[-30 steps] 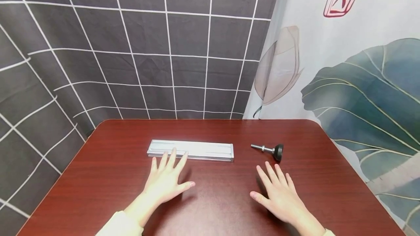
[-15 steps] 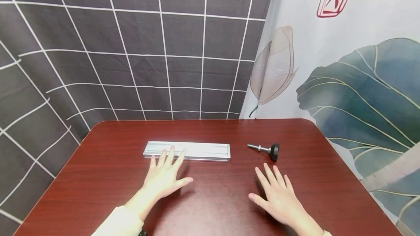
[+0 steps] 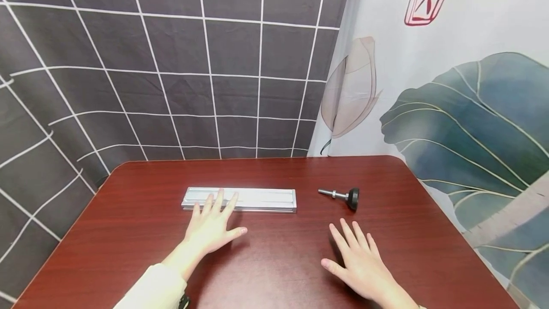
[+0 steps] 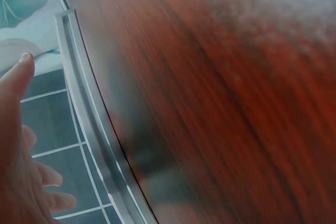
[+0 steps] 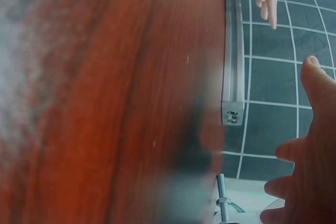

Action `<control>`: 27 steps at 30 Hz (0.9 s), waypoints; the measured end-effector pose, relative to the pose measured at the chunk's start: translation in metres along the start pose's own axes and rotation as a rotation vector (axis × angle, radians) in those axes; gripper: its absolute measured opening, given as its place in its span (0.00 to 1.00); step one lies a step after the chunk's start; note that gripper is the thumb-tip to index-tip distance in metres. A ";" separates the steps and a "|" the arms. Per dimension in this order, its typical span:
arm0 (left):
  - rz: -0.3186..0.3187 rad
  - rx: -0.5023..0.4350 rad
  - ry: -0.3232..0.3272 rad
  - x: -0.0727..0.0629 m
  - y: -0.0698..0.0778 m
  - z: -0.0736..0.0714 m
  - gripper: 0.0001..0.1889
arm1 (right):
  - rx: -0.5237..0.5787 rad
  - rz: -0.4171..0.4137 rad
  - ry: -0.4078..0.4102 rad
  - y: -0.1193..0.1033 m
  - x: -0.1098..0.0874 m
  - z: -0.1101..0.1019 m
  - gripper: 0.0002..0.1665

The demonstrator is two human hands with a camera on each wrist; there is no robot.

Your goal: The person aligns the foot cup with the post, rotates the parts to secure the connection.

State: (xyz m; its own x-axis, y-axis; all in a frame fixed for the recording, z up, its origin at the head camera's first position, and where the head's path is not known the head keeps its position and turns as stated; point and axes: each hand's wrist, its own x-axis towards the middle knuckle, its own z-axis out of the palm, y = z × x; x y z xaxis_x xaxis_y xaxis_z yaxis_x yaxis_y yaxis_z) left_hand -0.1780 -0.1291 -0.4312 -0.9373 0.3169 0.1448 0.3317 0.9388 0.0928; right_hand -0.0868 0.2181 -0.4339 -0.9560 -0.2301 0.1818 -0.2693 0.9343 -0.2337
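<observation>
A silver aluminium profile bar (image 3: 268, 199) lies lengthwise on the table, its grooved side showing. My left hand (image 3: 208, 228) is held palm down with fingers spread, its fingertips overlapping the bar in the head view. Seen from the left wrist, the same hand (image 4: 21, 166) is beside the bar (image 4: 97, 124) and grips nothing. To the right lies a levelling foot (image 3: 352, 199) with a threaded stem, a nut and a black round base. My right hand (image 3: 362, 266), fingers also spread, is just in front of it, holding nothing. Two holes mark the bar's end face (image 5: 232, 116).
The reddish-brown wooden table (image 3: 274, 261) has rounded far corners. Behind it hangs a dark grey curtain (image 3: 231, 94) with a white grid. A white curtain with a large leaf print (image 3: 463, 123) hangs at the right.
The head view has turned slightly right, so the table, bar and levelling foot appear further left. Both hands keep their spread pose and nothing has been picked up.
</observation>
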 end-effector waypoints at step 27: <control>0.037 -0.038 0.004 0.024 -0.001 0.008 0.47 | -0.023 0.012 0.021 0.001 -0.012 0.000 0.45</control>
State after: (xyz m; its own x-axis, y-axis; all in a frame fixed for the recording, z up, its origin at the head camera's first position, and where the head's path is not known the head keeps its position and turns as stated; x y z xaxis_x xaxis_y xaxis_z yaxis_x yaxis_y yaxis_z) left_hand -0.2012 -0.1211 -0.4360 -0.9237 0.3511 0.1530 0.3705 0.9205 0.1244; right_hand -0.0754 0.2217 -0.4368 -0.9565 -0.2129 0.1993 -0.2546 0.9430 -0.2145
